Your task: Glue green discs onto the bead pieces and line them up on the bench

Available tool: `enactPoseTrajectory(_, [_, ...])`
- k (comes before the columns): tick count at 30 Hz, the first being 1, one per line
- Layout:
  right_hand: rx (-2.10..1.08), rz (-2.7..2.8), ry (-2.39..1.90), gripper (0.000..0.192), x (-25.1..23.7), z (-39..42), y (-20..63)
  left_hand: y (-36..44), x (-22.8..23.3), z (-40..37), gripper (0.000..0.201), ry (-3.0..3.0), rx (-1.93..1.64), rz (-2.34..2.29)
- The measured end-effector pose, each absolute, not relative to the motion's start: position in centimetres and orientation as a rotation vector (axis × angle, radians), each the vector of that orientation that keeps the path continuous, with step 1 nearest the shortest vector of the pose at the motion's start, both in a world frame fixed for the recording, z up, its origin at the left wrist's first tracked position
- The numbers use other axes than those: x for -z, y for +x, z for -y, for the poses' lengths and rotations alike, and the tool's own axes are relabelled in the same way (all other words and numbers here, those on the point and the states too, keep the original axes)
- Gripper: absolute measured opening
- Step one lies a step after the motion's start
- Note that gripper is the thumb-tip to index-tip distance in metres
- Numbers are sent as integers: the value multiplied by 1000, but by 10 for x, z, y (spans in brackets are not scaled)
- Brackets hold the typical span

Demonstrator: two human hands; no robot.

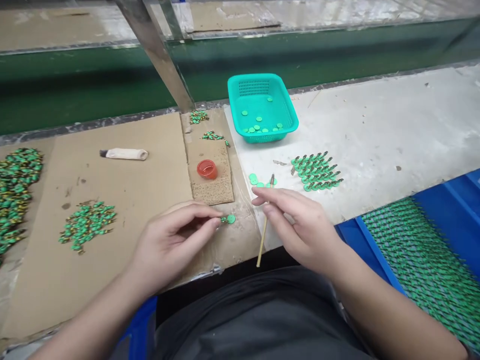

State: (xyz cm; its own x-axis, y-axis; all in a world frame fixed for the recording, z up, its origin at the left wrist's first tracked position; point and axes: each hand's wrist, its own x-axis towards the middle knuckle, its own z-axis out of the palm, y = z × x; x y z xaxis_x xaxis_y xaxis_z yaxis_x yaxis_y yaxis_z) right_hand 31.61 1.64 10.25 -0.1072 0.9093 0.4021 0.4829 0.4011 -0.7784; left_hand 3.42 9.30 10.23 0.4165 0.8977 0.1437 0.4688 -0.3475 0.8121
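Observation:
My left hand (pixel 176 240) pinches a small green round part (pixel 229 219) between thumb and fingertips, just above the cardboard sheet (pixel 123 200). My right hand (pixel 296 225) holds a thin wooden brush (pixel 264 222) upright, its dark tip near a few loose green discs (pixel 255 179). A red cap (pixel 207 169) sits on a small cork-like pad (pixel 212 187) just beyond my left fingers. A neat row of green parts (pixel 317 171) lies on the white table to the right of the brush.
A teal basket (pixel 277 95) with several green discs stands at the back. Heaps of green parts lie at left (pixel 87 225) and far left (pixel 15 190). A blue bin (pixel 457 210) full of arranged parts is at right. A rolled tube (pixel 125 154) rests on the cardboard.

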Motion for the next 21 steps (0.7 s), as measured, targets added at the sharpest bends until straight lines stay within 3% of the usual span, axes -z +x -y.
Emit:
enactPoseTrajectory(5, [-677, 1465, -1182, 15, -101, -18, 310, 28, -98, -81, 9, 2042, -769, -1119])
enactPoseTrajectory(8, [-693, 1367, -1155, 23, -101, -18, 307, 26, -102, -78, 8, 2037, -768, -1121])
enactPoseTrajectory(14, [-670, 1483, -1277, 17, -114, -25, 306, 28, -98, -80, 8, 2044, -836, -1099])
enactPoseTrajectory(21, [-818, 1965, -1433, 25, -106, -52, 281, 27, -97, -78, 13, 2022, -812, -1137])
